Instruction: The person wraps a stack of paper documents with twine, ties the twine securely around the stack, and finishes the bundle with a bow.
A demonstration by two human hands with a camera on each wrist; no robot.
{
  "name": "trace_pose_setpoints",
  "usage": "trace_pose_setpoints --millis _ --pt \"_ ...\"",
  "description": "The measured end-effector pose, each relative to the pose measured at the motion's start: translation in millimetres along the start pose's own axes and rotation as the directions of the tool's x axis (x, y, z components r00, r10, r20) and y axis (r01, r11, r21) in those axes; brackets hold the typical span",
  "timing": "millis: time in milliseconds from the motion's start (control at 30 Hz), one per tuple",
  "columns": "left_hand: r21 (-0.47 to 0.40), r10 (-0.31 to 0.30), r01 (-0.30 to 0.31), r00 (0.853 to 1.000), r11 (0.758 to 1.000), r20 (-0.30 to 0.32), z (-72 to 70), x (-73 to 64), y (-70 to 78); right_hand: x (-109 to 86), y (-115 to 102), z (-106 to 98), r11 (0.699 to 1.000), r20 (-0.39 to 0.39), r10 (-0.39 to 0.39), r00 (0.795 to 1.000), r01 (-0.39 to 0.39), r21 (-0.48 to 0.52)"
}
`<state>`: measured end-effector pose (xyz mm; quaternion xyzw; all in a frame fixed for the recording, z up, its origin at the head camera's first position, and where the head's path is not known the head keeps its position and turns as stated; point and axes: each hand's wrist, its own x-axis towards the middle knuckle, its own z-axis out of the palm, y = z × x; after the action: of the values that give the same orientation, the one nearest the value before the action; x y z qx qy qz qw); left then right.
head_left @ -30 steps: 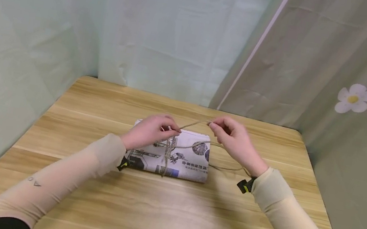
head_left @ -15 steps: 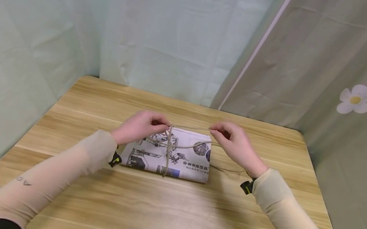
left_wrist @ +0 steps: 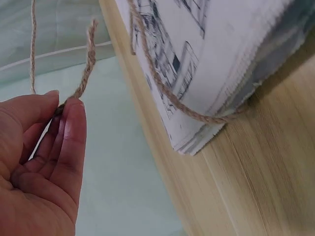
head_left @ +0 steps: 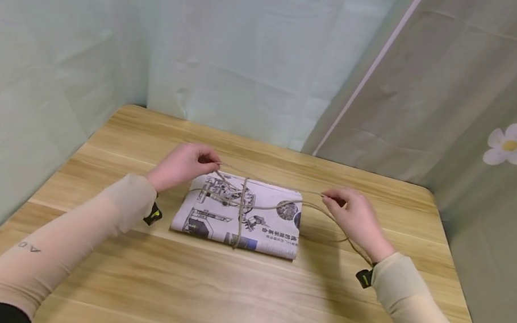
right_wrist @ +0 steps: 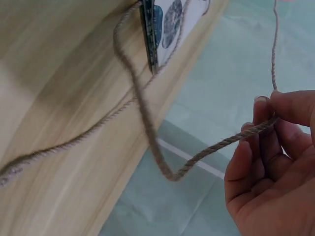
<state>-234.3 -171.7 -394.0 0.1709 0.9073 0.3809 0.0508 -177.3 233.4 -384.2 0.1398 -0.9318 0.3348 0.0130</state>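
Note:
A folded newspaper bundle [head_left: 213,225] lies flat on the wooden table, with brown twine [head_left: 240,222] running over it from front to back and another strand crossing sideways. At its far left corner, my left hand [head_left: 185,167] pinches the twine between thumb and fingertips; a short frayed end [left_wrist: 90,56] sticks up past the fingers in the left wrist view. Beyond the bundle's right side, my right hand [head_left: 357,218] pinches the same cord. A thin length spans between both hands above the far edge. From the right fingers a thicker stretch of twine [right_wrist: 216,147] sags back toward the bundle.
Loose twine [right_wrist: 74,140] trails over the table [head_left: 233,307] right of the bundle, toward the right wrist. Pale curtains [head_left: 258,46] enclose the table at the back and sides, with white flowers [head_left: 514,146] printed on the right one.
My left hand has moved left from over the bundle to its far left corner. My right hand has shifted right and slightly nearer, and the twine span between them has lengthened.

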Motion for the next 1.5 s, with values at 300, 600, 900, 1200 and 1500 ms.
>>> trace_pose_setpoints --millis 300,600,900,1200,1500 --pt "0.150 0.050 -0.051 0.999 0.987 0.016 10.4 2.5 -1.2 -0.5 -0.8 9.8 1.000 -0.003 -0.007 1.000 0.007 -0.005" --pt "0.191 0.055 -0.071 0.995 0.979 0.087 22.3 3.5 -0.5 -3.0 -2.4 9.8 1.000 -0.009 0.009 1.000 -0.009 0.009" --pt "0.161 0.053 -0.079 0.986 0.984 0.159 41.1 11.2 4.6 -4.6 -3.8 7.9 0.999 -0.015 0.033 0.999 -0.032 0.039" --pt "0.121 -0.001 -0.032 0.963 0.992 0.269 54.0 8.2 9.4 -6.1 -3.0 11.8 0.997 -0.027 0.042 0.999 -0.040 0.066" --pt "0.379 0.142 -0.257 0.942 0.889 0.304 51.8 13.6 35.3 -8.5 -7.5 9.4 0.993 -0.035 0.053 0.998 -0.049 0.106"
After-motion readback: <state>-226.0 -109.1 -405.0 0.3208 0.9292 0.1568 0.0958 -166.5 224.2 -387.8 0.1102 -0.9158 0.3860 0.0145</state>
